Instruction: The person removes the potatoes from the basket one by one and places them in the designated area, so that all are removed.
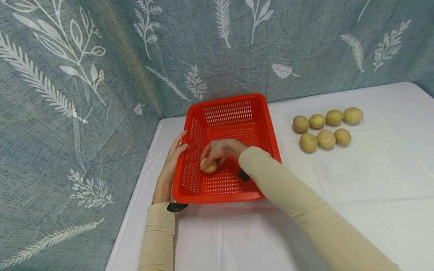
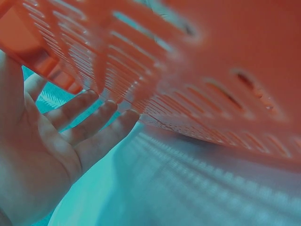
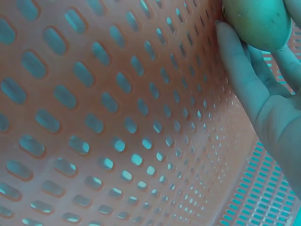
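A red slotted basket stands on the white table near the left corner. Inside it, my right hand grips a yellow potato low against the basket floor; the right wrist view shows the potato between its fingers. My left hand lies with straight fingers against the outside of the basket's left wall. In the left wrist view those fingers touch the basket wall from below.
Several loose potatoes lie in two rows on the table to the right of the basket. A grey leaf-patterned curtain hangs close behind and to the left. The white tablecloth spreads to the front and right.
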`<state>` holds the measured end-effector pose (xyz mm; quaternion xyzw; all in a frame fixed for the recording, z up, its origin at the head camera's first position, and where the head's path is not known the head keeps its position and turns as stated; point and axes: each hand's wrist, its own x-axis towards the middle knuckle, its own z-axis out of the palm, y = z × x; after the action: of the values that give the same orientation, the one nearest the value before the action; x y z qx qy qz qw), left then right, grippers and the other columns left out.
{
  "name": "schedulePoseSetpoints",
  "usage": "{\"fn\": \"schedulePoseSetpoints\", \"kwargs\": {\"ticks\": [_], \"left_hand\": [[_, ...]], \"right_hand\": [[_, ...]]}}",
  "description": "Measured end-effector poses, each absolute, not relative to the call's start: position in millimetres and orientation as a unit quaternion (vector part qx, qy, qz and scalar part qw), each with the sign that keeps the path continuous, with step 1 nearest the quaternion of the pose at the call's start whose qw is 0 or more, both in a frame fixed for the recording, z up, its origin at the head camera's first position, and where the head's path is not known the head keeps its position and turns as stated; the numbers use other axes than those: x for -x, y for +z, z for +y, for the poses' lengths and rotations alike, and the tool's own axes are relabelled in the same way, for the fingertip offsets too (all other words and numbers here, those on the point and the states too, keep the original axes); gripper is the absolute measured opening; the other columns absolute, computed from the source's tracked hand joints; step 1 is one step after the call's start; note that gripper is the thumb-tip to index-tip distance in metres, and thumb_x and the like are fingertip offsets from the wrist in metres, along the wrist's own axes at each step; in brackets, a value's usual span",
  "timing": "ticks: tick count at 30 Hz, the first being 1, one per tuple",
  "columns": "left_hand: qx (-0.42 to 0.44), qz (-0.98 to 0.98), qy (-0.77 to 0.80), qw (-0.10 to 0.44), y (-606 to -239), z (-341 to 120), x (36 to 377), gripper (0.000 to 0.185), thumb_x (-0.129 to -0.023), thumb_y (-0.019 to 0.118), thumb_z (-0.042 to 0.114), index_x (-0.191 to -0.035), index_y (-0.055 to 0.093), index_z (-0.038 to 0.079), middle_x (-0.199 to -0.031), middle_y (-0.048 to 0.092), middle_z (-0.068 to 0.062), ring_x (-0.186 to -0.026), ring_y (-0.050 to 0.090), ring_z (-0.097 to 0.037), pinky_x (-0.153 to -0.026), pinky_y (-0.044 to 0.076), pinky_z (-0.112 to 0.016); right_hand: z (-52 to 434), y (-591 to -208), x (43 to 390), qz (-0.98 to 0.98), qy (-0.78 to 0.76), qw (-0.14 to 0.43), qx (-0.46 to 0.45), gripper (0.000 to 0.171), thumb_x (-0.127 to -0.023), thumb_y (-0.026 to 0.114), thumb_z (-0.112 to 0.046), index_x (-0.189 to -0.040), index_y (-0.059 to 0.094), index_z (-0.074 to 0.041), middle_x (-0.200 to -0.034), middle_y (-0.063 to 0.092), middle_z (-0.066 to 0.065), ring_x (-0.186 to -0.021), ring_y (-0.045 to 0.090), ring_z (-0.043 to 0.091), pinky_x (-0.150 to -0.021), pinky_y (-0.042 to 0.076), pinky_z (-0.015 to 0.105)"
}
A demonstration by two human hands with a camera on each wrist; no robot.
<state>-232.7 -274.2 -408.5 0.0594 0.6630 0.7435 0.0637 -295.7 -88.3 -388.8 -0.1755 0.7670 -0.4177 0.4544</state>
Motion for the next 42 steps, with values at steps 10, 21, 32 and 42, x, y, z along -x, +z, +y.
{"fn": "schedulePoseSetpoints", "kwargs": {"ticks": [10,21,32,42], "left_hand": [[-0.062,0.670,0.737,0.061,-409,-275,235,0.050,-0.104,0.035,0.019,-0.152,0.024,0.023,-0.142,0.035,-0.013,-0.112,0.047,-0.025,-0.082,0.047,-0.027],[-0.062,0.665,0.742,0.063,-409,-275,234,0.051,-0.103,0.035,0.018,-0.152,0.023,0.021,-0.141,0.035,-0.014,-0.110,0.048,-0.023,-0.082,0.048,-0.027],[-0.062,0.655,0.749,0.070,-404,-272,230,0.051,-0.103,0.034,0.015,-0.153,0.021,0.018,-0.142,0.033,-0.015,-0.110,0.048,-0.023,-0.083,0.048,-0.027],[-0.056,0.659,0.746,0.071,-399,-271,228,0.051,-0.103,0.034,0.015,-0.153,0.022,0.019,-0.142,0.033,-0.015,-0.111,0.047,-0.024,-0.083,0.048,-0.028]], "right_hand": [[-87,-387,296,0.773,-0.411,0.447,0.186,0.033,-0.086,0.072,-0.013,-0.116,0.063,-0.005,-0.110,0.058,0.007,-0.095,0.058,0.021,-0.075,0.052,0.029],[-87,-389,297,0.770,-0.415,0.450,0.183,0.033,-0.086,0.072,-0.013,-0.117,0.062,-0.005,-0.110,0.059,0.007,-0.095,0.058,0.021,-0.076,0.052,0.029],[-85,-389,297,0.766,-0.423,0.450,0.177,0.034,-0.086,0.071,-0.013,-0.118,0.062,-0.004,-0.110,0.058,0.008,-0.094,0.057,0.020,-0.076,0.052,0.029],[-80,-388,299,0.763,-0.443,0.442,0.163,0.035,-0.085,0.073,-0.014,-0.117,0.063,-0.004,-0.109,0.058,0.009,-0.094,0.056,0.021,-0.077,0.053,0.030]]}}
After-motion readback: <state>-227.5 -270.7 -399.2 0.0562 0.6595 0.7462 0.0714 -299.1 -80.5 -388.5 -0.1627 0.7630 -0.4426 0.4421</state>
